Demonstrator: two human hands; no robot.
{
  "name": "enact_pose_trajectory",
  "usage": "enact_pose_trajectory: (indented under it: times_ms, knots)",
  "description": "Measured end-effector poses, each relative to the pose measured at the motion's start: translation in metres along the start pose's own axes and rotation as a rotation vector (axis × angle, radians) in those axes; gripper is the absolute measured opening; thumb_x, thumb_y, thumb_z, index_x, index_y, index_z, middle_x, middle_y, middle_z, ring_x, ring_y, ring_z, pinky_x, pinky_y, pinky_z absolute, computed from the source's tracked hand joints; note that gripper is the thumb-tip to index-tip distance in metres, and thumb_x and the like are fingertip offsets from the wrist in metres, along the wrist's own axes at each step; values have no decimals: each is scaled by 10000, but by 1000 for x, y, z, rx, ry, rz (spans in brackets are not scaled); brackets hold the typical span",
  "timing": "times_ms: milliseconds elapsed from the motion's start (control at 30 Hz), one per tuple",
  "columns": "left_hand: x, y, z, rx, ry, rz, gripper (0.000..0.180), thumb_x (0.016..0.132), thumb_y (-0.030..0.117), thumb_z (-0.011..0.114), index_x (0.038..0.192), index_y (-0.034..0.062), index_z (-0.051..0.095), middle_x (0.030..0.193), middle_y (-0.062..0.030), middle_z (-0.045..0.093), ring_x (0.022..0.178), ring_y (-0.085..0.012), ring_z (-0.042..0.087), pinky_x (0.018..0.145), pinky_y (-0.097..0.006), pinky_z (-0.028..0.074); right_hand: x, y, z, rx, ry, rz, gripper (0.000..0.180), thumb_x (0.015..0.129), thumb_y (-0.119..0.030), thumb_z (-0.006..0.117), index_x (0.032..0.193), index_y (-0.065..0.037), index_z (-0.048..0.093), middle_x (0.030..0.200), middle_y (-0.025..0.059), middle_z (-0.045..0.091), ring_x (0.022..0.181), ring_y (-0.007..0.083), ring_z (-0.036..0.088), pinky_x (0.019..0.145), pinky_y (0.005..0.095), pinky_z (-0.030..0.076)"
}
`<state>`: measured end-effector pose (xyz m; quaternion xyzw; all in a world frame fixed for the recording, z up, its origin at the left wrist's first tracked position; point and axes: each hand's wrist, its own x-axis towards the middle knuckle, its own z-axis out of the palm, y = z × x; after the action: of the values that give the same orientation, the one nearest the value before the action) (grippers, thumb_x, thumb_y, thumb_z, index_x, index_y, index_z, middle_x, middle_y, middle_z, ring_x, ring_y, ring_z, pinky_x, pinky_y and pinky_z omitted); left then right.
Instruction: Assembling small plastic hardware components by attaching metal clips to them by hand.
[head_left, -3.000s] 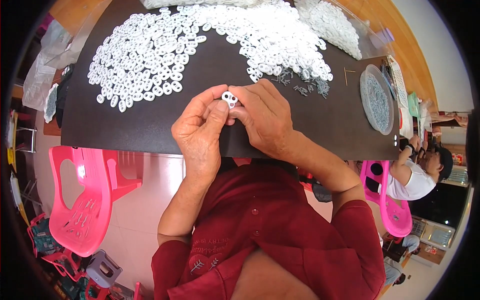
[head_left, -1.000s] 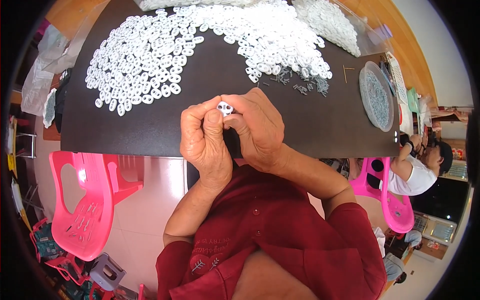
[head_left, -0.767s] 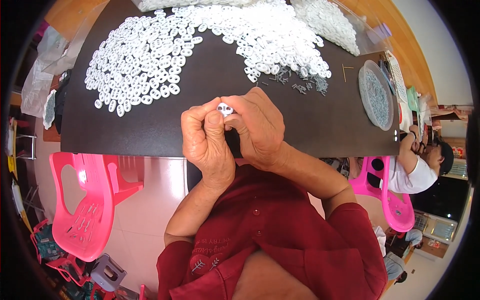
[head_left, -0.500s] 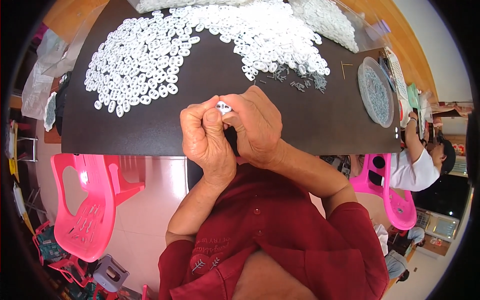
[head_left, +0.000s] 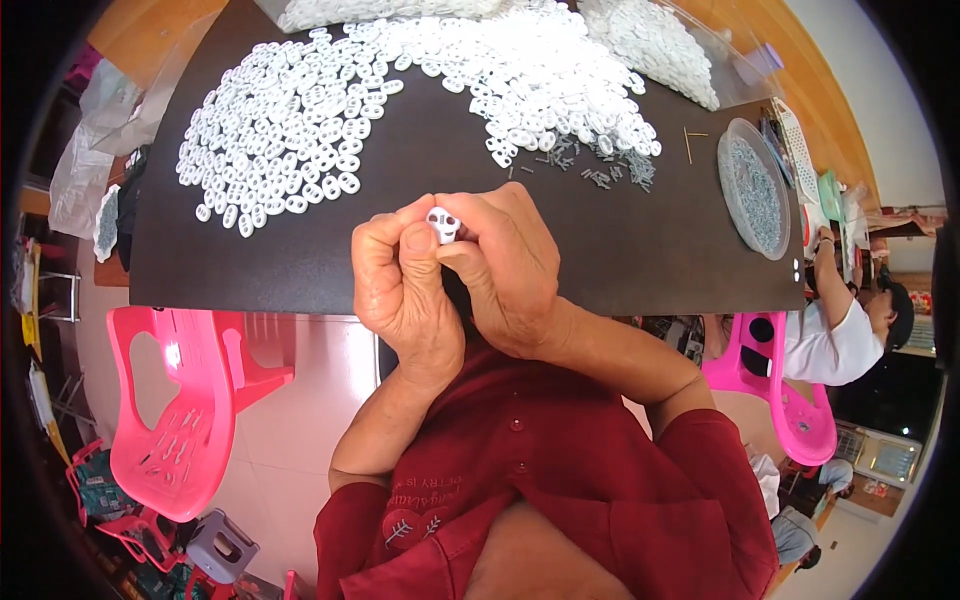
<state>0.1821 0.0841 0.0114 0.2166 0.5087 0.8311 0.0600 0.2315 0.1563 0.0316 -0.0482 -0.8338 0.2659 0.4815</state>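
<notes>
Just in front of the table's near edge side, a small white oval plastic piece with dark holes [head_left: 444, 226] is held up between both hands. My left hand [head_left: 405, 275] pinches it from the left with thumb and forefinger, fingers curled. From the right, thumb and forefinger of my right hand [head_left: 512, 265] close on the same piece. Fingertips cover its edges. Beyond the hands, a spread of similar white oval pieces [head_left: 275, 130] lies to the left, and a denser heap [head_left: 560, 85] to the right. Small grey pins [head_left: 634, 170] are scattered at that heap's near edge.
A round clear tub [head_left: 724, 172] of grey pins stands at the right, near thin gold-coloured rods [head_left: 688, 145]. Clear bins of white parts [head_left: 655, 50] line the back. Pink chairs [head_left: 175, 430] flank me. At the far right is another person in a white top [head_left: 825, 340].
The white piece has tipped so that more of its holed face shows. Both hands have shifted slightly left, still pinching it.
</notes>
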Motion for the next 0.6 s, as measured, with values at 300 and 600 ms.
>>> enact_pose_trajectory:
  times_ms: [300,600]
  knots:
    - [0,6,1,-25,-43,-32,194,948,117,519,1033,-33,607,870,-2,537,747,-45,469,664,-182,423,-4,10,3,7,13,-16,190,829,-44,604,997,43,580,765,94,566,630,206,483,543,301,389]
    - [-4,4,2,34,-2,-44,195,962,120,488,1039,-34,579,887,-9,516,764,-48,445,696,-189,402,-4,15,7,-88,28,-94,156,842,-82,596,948,31,575,757,97,571,595,221,484,523,314,383]
